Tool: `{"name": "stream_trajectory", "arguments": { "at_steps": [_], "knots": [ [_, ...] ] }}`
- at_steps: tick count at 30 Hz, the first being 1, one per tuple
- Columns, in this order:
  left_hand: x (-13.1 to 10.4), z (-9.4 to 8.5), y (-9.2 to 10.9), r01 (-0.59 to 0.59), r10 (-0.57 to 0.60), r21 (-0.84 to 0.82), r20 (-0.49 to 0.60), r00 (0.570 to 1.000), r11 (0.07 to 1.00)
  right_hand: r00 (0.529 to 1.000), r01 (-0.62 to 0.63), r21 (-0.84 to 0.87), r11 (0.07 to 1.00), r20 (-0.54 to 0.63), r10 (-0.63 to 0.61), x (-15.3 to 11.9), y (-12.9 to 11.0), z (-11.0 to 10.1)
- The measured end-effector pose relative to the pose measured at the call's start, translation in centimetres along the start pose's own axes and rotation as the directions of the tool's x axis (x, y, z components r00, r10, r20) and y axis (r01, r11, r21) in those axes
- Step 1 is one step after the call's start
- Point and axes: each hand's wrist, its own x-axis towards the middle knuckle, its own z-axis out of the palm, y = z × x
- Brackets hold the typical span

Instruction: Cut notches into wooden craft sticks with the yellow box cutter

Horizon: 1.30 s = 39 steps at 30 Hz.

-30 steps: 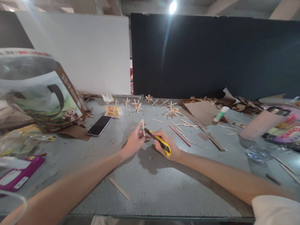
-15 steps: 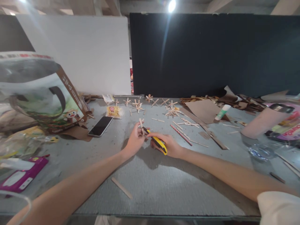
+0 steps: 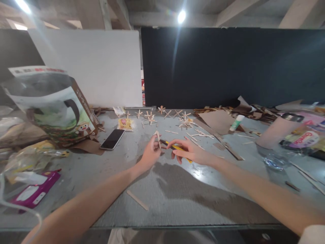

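Observation:
Between the fingers of my left hand (image 3: 151, 151) is a thin wooden stick (image 3: 158, 138), held upright at a slight tilt. My right hand (image 3: 190, 151) grips a yellow and black utility knife (image 3: 177, 147), its front end pointing left at the stick. Whether the blade touches the wood, I cannot tell. Both hands are above the grey table (image 3: 162, 213). A loose flat stick (image 3: 137, 200) lies nearer the front edge. Beyond my hands lie several crossed-stick pieces (image 3: 150, 117) and a heap of sticks (image 3: 186, 122).
To the left are a phone (image 3: 112, 139), a large printed bag (image 3: 61, 112) and a purple device (image 3: 38, 191) with a white cable. On the right stand a glue stick (image 3: 237, 122) and a pink bottle (image 3: 276, 130), near cardboard pieces (image 3: 218, 121). Dark and white panels close off the back.
My right hand and the knife have moved right and slightly up, with the knife lying flatter. The stick in my left hand leans differently. The whole view has shifted a little.

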Motion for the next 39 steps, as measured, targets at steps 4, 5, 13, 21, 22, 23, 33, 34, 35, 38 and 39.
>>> {"name": "stream_trajectory", "arguments": {
  "at_steps": [4, 5, 13, 21, 22, 23, 33, 34, 35, 38, 39],
  "knots": [
    [0.2, -0.1, -0.1, -0.029, 0.029, 0.010, 0.001, 1.000, 1.000, 0.987, 0.053, -0.273, 0.961, -0.133, -0.092, -0.4, 0.7, 1.2],
    [0.3, -0.2, -0.2, -0.033, 0.033, 0.011, 0.002, 0.999, 0.999, 0.978, 0.078, -0.336, 0.939, -0.155, -0.137, -0.4, 0.9, 1.7],
    [0.4, -0.2, -0.5, -0.051, 0.052, 0.067, -0.010, 0.999, 0.996, 0.920, -0.030, -0.516, 0.856, -0.350, -0.179, -0.3, 3.0, 4.1],
    [0.5, -0.3, -1.1, 0.014, -0.017, 0.087, 0.029, 0.999, 0.996, 0.898, -0.169, -0.433, 0.886, -0.438, -0.043, -0.4, 3.3, 5.3],
    [0.5, -0.3, -1.1, 0.015, -0.017, 0.097, 0.025, 1.000, 0.995, 0.897, -0.168, -0.420, 0.892, -0.440, -0.038, -0.4, 3.3, 5.4],
    [0.5, -0.3, -1.1, 0.010, -0.012, 0.110, 0.021, 1.000, 0.994, 0.897, -0.164, -0.410, 0.897, -0.440, -0.037, -0.4, 3.3, 5.4],
    [-0.1, -0.1, 0.1, -0.040, 0.037, 0.175, 0.015, 0.999, 0.984, 0.901, -0.122, -0.380, 0.917, -0.430, -0.059, -0.3, 2.0, 5.6],
    [-0.1, -0.1, 0.1, -0.049, 0.048, 0.171, 0.011, 0.999, 0.984, 0.900, -0.117, -0.380, 0.917, -0.432, -0.064, -0.3, 1.9, 5.8],
    [-0.1, -0.1, 0.1, -0.062, 0.062, 0.171, 0.005, 0.998, 0.983, 0.900, -0.114, -0.383, 0.917, -0.431, -0.068, -0.2, 1.9, 6.0],
    [-0.2, -0.1, 0.1, -0.100, 0.104, 0.207, -0.009, 0.995, 0.973, 0.905, -0.109, -0.386, 0.916, -0.420, -0.069, -0.3, 1.7, 6.1],
    [-0.2, -0.2, 0.1, -0.109, 0.113, 0.223, -0.009, 0.994, 0.969, 0.905, -0.110, -0.382, 0.917, -0.419, -0.066, -0.3, 1.6, 6.0]
  ]
}}
